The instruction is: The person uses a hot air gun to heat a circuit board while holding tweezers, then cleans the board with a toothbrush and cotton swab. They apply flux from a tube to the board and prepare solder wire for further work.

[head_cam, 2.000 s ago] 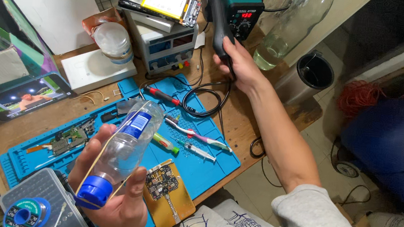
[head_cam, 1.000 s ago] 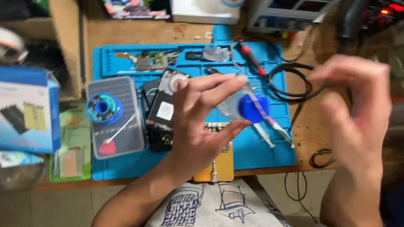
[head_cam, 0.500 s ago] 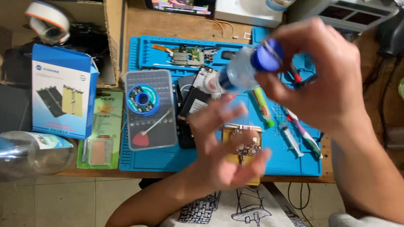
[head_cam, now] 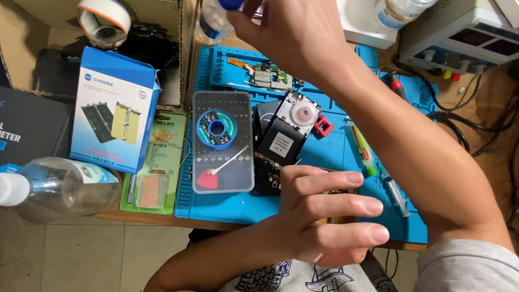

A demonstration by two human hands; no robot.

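right hand (head_cam: 295,27) closed around the neck of a small clear bottle with a blue cap (head_cam: 218,8), raised at the top of the view above the far left corner of the blue silicone work mat (head_cam: 334,152); bottle tilted, cap toward the camera, fingertips pinching the cap, possibly twisting it, though hard to tell with the top edge cropping it. left hand (head_cam: 322,217) open and empty, fingers stretched out flat at the near edge of the mat, half covering what looks like a board holder. beneath the raised arm: a disassembled phone body (head_cam: 282,138) with its circular coil showing, a loose circuit board (head_cam: 268,76) further back, a clear case with a solder wick spool (head_cam: 221,142), a green-handled tool (head_cam: 362,152) and tweezers (head_cam: 396,195) to the right. off the mat to the left: a blue and white box (head_cam: 115,118), a cardboard box (head_cam: 158,12), a large clear bottle with a white cap (head_cam: 49,187) lying at the desk edge. best kept upright and steady while the cap is worked, grip low on the neck, clear of the open phone so no drip lands on the board.
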